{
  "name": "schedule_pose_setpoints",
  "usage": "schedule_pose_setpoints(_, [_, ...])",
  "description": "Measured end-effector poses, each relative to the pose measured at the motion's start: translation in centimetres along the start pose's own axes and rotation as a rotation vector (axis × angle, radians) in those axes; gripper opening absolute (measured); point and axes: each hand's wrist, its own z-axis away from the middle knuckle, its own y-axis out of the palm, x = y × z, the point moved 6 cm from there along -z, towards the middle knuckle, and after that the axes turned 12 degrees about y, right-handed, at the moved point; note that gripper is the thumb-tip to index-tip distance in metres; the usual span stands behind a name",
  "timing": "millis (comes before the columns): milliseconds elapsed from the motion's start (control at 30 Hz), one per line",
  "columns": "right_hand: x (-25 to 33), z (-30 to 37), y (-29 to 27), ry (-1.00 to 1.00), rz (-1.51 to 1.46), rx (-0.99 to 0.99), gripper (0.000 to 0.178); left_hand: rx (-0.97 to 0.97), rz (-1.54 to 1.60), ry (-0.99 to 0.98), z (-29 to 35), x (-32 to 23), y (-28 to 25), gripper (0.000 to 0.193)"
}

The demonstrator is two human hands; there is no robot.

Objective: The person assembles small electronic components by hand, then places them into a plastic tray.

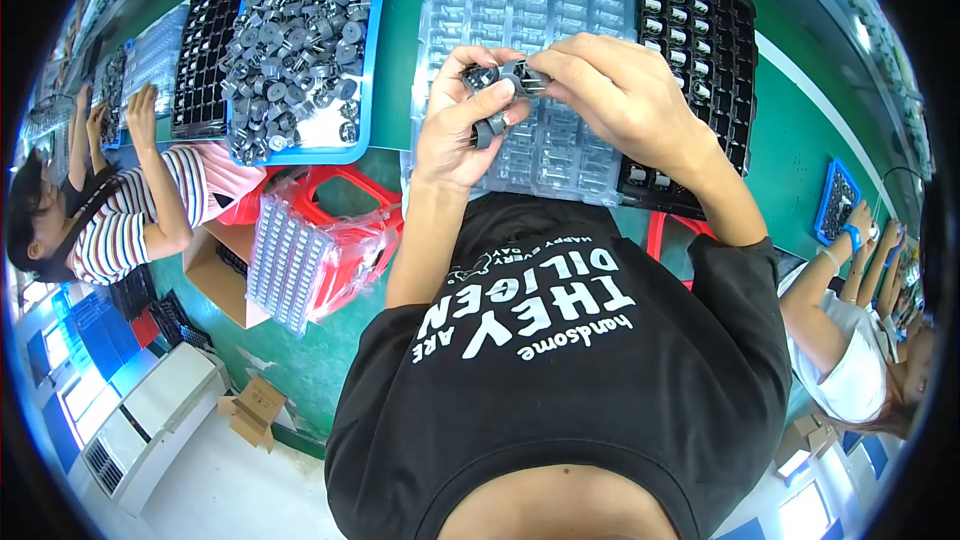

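Above the clear plastic tray (570, 155), my left hand (450, 140) is closed around several dark grey round plug parts. One grey plug part (517, 76) sticks out between its fingers, with metal pins toward my right hand. Another grey part (487, 130) is tucked lower in the palm. My right hand (630, 100) has thumb and fingers pinched together at the pins of the upper part; the fingertips partly hide what they grip. To the left, a blue bin (371, 60) is heaped with loose grey plug parts (290, 50).
A black compartment tray (737, 70) with small metal-looking pieces lies right of the clear tray. Another black tray (200, 50) lies left of the bin. A red stool (360, 180) holds wrapped trays (290, 260). Co-workers in a striped shirt (125, 215) and white shirt (835, 340) flank me.
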Motion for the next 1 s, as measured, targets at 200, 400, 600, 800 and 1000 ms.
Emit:
schedule_pose_setpoints(200, [0.0,0.03,-0.08,0.004,0.005,0.005,0.032,0.001,0.013,-0.01,0.05,0.22,-0.11,0.026])
schedule_pose_setpoints(400, [0.1,0.12,-0.13,-0.002,0.014,-0.001,0.032,-0.003,0.016,-0.017,0.11,0.24,-0.16,0.025])
schedule_pose_setpoints(600, [0.09,0.23,-0.09,-0.003,0.023,-0.005,0.032,-0.012,0.008,-0.01,0.12,0.3,-0.18,0.024])
schedule_pose_setpoints(800, [-0.01,0.33,0.06,0.0,0.035,0.014,0.033,-0.016,-0.006,-0.004,0.11,0.26,-0.25,0.024])
schedule_pose_setpoints(1000, [0.26,0.27,0.06,-0.038,0.052,0.028,0.032,-0.012,-0.029,-0.003,0.16,0.29,-0.59,0.024])
